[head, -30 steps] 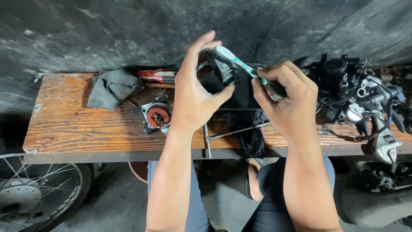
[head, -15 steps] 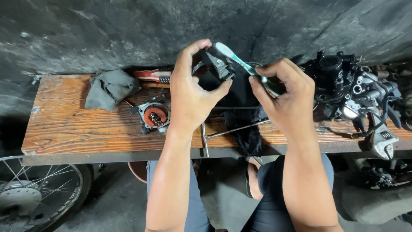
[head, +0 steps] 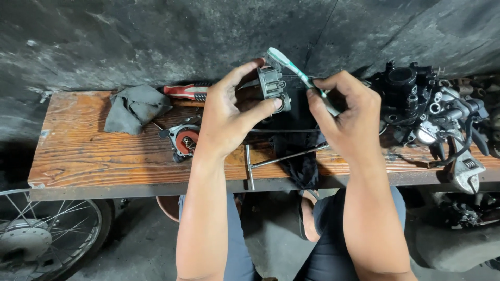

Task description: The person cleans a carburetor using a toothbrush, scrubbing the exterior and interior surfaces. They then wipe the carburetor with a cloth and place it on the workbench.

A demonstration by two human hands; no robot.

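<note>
Grey metal engine part (head: 273, 87), pinched in the left hand (head: 229, 117) above the wooden tabletop (head: 94, 156), has turned since a second ago, and the right hand (head: 346, 117), gripping the toothbrush (head: 294, 70), now sets bristles on its top, so scrubbing seems to have shifted to a new face.

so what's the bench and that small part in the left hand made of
Bench: looks like wood, orange-brown with visible grain, worn and stained. Small part in the left hand: seems to be cast metal, dull grey with a round bore; the exact metal cannot be told.
</note>
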